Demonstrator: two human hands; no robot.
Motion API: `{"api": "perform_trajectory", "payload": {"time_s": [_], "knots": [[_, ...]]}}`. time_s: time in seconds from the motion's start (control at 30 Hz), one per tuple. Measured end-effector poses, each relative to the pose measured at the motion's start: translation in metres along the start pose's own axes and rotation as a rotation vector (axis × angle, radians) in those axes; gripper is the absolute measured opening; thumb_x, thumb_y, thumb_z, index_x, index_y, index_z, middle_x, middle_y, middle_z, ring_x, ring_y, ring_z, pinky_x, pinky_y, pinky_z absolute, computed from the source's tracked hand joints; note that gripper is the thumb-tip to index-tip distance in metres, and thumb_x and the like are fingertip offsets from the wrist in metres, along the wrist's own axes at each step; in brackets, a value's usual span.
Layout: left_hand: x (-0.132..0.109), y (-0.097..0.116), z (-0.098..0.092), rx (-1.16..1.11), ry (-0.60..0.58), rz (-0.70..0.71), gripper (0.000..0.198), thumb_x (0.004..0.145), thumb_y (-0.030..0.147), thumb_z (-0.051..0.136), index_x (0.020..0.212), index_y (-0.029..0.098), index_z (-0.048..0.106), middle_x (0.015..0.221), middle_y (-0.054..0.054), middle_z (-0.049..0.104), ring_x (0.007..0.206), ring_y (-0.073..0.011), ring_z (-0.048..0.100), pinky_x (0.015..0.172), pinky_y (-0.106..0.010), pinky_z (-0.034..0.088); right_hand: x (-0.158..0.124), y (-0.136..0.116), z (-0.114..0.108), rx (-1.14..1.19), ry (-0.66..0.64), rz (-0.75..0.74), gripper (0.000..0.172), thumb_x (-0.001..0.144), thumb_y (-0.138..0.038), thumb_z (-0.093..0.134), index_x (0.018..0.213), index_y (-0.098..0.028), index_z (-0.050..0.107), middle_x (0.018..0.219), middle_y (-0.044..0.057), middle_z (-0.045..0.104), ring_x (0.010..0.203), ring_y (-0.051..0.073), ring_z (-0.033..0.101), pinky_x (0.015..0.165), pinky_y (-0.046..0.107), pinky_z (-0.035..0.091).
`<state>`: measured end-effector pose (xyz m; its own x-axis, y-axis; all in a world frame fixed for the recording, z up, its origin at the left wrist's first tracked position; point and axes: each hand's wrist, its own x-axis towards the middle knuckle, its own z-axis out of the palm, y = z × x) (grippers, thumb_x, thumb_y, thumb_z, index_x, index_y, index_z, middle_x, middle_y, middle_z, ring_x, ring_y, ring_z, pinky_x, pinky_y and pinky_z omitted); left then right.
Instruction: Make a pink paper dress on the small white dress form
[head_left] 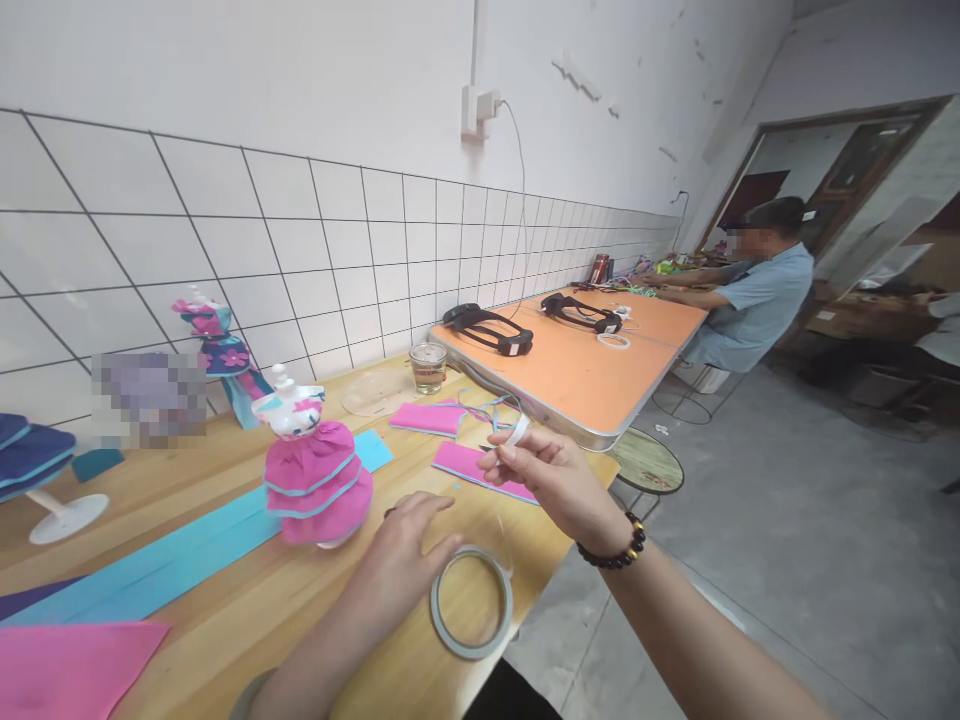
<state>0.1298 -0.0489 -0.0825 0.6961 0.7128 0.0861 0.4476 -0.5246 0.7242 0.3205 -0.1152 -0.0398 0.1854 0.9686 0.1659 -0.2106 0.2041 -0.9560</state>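
Note:
My right hand (551, 475), with a beaded bracelet at the wrist, is raised over the table's right edge. Its thumb and fingers pinch a small white strip (517, 431). Fingers spread and slightly bent, my left hand (405, 555) is over the tabletop with nothing visible in it. Beside its thumb a roll of tape (438, 615) lies flat, near the table's edge. To the left stands a small dress form in a tiered pink dress (319, 480) with light blue trim. Beyond my hands lie two blue-edged pink fabric pieces (426, 419), one partly hidden by my right hand.
A long light blue strip (180, 560) and pink fabric (67, 665) cover the left tabletop. Another dressed form (221, 345) stands by the tiled wall. A glass of liquid (428, 368) sits near the orange table (592, 385), which bears black headsets (487, 330). A person (765, 290) sits beyond.

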Motion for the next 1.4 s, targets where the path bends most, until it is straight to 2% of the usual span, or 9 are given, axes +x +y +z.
{"api": "perform_trajectory", "payload": {"time_s": [0.13,0.23,0.4,0.7,0.8,0.93,1.07,1.2,1.4], "knots": [[-0.005,0.014,0.010,-0.204,-0.071,-0.028,0.035,0.076,0.035,0.060,0.107,0.020,0.061,0.117,-0.008,0.064,0.106,-0.0231,0.059,0.093,-0.036,0.044,-0.003,-0.005,0.023,-0.095,-0.071,-0.013,0.022,0.077,-0.035,0.068,0.091,-0.019,0.070,0.082,0.005,0.073,0.077,0.016,0.068,0.077,0.034,0.053],[-0.005,0.017,0.015,-0.301,-0.034,-0.082,0.026,0.077,0.032,0.057,0.098,0.018,0.061,0.103,-0.007,0.067,0.092,-0.0205,0.063,0.083,-0.033,0.047,-0.006,-0.006,0.034,-0.145,-0.114,-0.014,0.021,0.079,-0.036,0.066,0.091,-0.019,0.071,0.085,0.005,0.073,0.080,0.017,0.068,0.078,0.034,0.054],[0.000,0.012,0.016,-0.141,0.119,-0.187,0.019,0.077,0.038,0.055,0.076,0.020,0.050,0.064,0.003,0.050,0.060,-0.0164,0.052,0.057,-0.030,0.039,-0.010,-0.006,0.041,-0.179,-0.146,-0.038,0.021,0.081,-0.036,0.064,0.091,-0.020,0.072,0.088,0.005,0.073,0.082,0.018,0.068,0.081,0.035,0.054],[0.000,0.004,0.013,-0.011,0.172,-0.204,0.037,0.081,0.041,0.048,0.057,0.022,0.027,0.051,0.007,0.032,0.050,-0.0127,0.037,0.051,-0.026,0.025,-0.014,-0.010,0.043,-0.129,-0.111,-0.081,0.017,0.081,-0.033,0.065,0.091,-0.021,0.071,0.092,0.005,0.072,0.087,0.018,0.068,0.085,0.037,0.053],[0.000,0.005,0.013,-0.011,0.201,-0.181,0.029,0.079,0.040,0.050,0.062,0.022,0.034,0.054,0.006,0.039,0.053,-0.0139,0.042,0.052,-0.027,0.029,-0.014,-0.011,0.043,-0.121,-0.102,-0.105,0.015,0.081,-0.032,0.066,0.091,-0.021,0.071,0.091,0.005,0.073,0.087,0.018,0.068,0.085,0.036,0.053],[-0.002,0.011,0.011,-0.170,0.160,-0.093,0.015,0.079,0.035,0.052,0.084,0.021,0.050,0.077,0.000,0.057,0.072,-0.0179,0.057,0.059,-0.029,0.042,-0.014,-0.011,0.043,-0.105,-0.098,-0.105,0.014,0.081,-0.030,0.066,0.091,-0.021,0.071,0.092,0.005,0.073,0.088,0.018,0.068,0.083,0.036,0.054],[-0.005,0.018,0.009,-0.339,0.061,-0.056,0.017,0.079,0.018,0.045,0.093,0.020,0.056,0.090,-0.005,0.064,0.087,-0.0190,0.062,0.069,-0.030,0.049,-0.012,-0.008,0.044,-0.089,-0.101,-0.121,0.013,0.081,-0.029,0.066,0.092,-0.023,0.071,0.099,0.004,0.072,0.095,0.020,0.067,0.084,0.036,0.054],[-0.005,0.017,0.012,-0.454,0.010,-0.047,0.031,0.072,0.006,0.043,0.097,0.018,0.057,0.095,-0.006,0.066,0.097,-0.0195,0.061,0.083,-0.032,0.049,-0.009,-0.009,0.047,-0.107,-0.096,-0.122,0.015,0.081,-0.029,0.065,0.093,-0.023,0.072,0.101,0.005,0.072,0.097,0.021,0.066,0.083,0.036,0.055],[0.000,0.015,0.012,-0.486,0.061,-0.074,0.020,0.077,0.025,0.055,0.094,0.015,0.059,0.095,-0.010,0.064,0.092,-0.0234,0.062,0.078,-0.034,0.050,-0.007,-0.013,0.055,-0.113,-0.111,-0.130,0.015,0.081,-0.029,0.065,0.092,-0.022,0.072,0.099,0.005,0.072,0.094,0.020,0.067,0.081,0.037,0.056]]}}
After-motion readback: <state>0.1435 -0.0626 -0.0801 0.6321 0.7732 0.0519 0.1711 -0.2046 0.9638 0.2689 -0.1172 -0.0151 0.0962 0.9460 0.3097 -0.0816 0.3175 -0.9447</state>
